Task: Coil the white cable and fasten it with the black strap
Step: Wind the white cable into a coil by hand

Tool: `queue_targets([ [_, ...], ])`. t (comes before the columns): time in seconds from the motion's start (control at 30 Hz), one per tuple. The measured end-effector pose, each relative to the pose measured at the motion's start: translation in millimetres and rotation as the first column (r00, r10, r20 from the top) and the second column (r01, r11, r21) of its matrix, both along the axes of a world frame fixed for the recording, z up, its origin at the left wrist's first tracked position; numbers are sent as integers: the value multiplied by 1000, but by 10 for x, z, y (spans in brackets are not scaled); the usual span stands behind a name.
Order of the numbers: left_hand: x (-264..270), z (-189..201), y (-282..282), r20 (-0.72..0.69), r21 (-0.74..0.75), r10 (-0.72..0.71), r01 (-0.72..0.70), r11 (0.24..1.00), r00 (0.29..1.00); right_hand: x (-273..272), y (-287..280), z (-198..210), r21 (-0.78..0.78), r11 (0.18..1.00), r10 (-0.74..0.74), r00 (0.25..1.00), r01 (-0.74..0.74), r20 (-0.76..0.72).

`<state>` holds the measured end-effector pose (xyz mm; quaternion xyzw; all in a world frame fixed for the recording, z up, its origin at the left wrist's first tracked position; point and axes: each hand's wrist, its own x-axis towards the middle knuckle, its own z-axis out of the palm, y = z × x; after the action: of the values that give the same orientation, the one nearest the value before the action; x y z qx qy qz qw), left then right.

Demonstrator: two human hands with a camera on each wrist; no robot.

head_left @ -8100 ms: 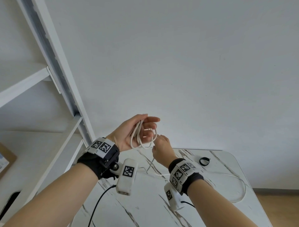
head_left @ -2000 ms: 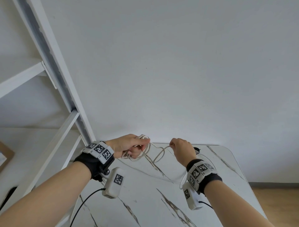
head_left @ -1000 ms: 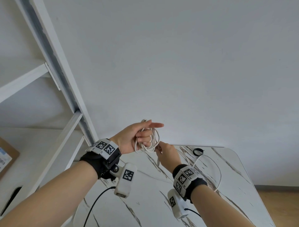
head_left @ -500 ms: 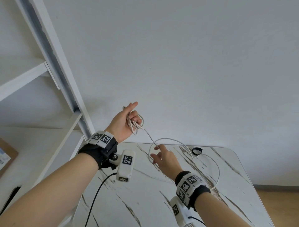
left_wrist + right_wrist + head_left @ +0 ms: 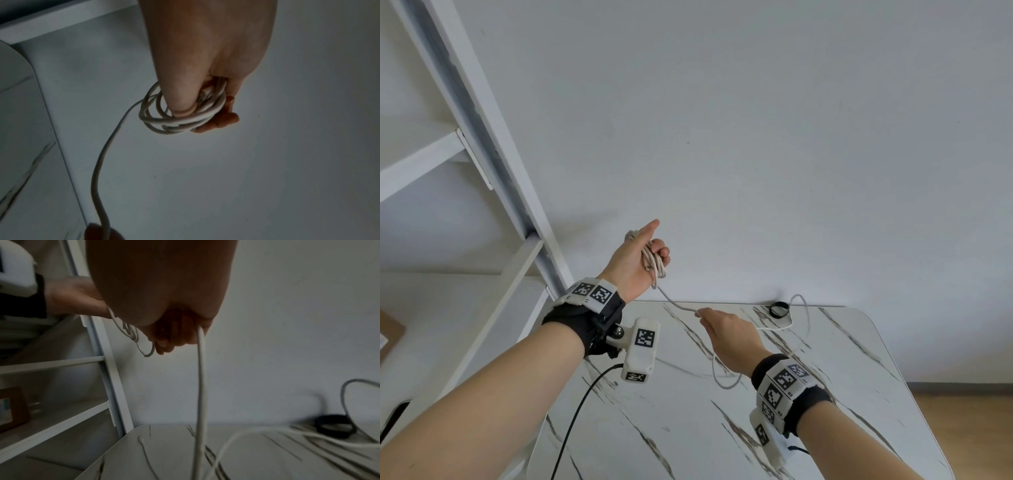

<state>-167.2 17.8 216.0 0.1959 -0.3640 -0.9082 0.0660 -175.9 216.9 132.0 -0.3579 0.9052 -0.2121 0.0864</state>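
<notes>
Gripping white cable coils, left hand; right hand pinching strand

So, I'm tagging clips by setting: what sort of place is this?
Probably a plain room in a home or office: a marble-pattern table against a bare white wall, white shelving beside it, and wood flooring at the right.

The white cable seems pinched, right hand hiding the fingertips.

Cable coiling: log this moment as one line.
left hand: holds coil | right hand: pinches cable | strap: on table, unused
</notes>
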Motion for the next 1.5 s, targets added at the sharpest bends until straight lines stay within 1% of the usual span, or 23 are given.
queue_targets([
  [0.1,-14,-58,97,22,-60,-38,39,997,999,9,8,109,-1,996,88,995,-89,-54],
  [0.17,-4,-120,180,48,-167,-77,84,982,996,11,4,206,-8,992,124,989,-125,-81],
  [0.23,27,-179,269,85,-314,-131,151,937,988,12,-10,310,0,990,143,985,-144,-101],
  [0.3,59,-238,340,131,-429,-183,222,876,974,15,-21,398,21,987,160,979,-158,-127],
  [0.4,99,-292,401,193,-521,-258,322,791,947,22,-20,490,-13,987,160,982,-162,-99],
  [0.47,128,-290,419,236,-551,-285,369,749,929,32,-7,543,-56,984,166,984,-170,-70],
  [0.57,173,-258,432,288,-555,-333,440,706,898,38,25,632,-126,980,149,988,-152,-30],
  [0.67,202,-240,428,302,-552,-377,483,680,876,15,43,678,-141,977,164,986,-163,-1],
  [0.8,197,-179,410,264,-516,-330,422,745,906,26,4,679,-126,957,267,963,-262,31],
  [0.83,196,-154,412,261,-516,-330,419,747,907,30,-11,685,-139,951,283,959,-277,24],
  [0.9,197,-118,436,280,-558,-343,442,702,897,29,-33,710,-188,943,277,961,-273,-8],
  [0.97,221,-106,470,322,-600,-352,477,642,879,21,-54,745,-244,941,238,971,-236,-21],
  [1.0,236,-112,478,346,-600,-357,497,627,868,10,-64,764,-260,940,221,975,-219,-23],
  [1.1,276,-163,446,407,-545,-367,545,637,836,-57,-56,812,-301,937,182,983,-176,-9],
  [1.13,289,-177,424,427,-518,-381,567,640,820,-90,-40,821,-313,936,170,985,-159,9],
  [1.17,308,-184,406,455,-490,-407,604,628,792,-119,-19,830,-322,936,163,986,-144,32],
  [1.23,344,-168,388,513,-425,-487,702,571,707,-157,4,836,-323,938,156,986,-127,65],
  [1.3,379,-149,367,525,-331,-576,774,540,627,-178,0,826,-338,934,153,984,-114,91],
  [1.37,410,-128,333,480,-233,-670,819,525,566,-211,-4,810,-376,924,129,984,-73,126],
  [1.4,431,-116,311,447,-207,-708,833,513,547,-231,-1,795,-390,920,112,983,-47,147],
  [1.5,512,-34,271,389,-229,-758,852,470,523,-261,11,737,-420,907,93,969,11,227],
])
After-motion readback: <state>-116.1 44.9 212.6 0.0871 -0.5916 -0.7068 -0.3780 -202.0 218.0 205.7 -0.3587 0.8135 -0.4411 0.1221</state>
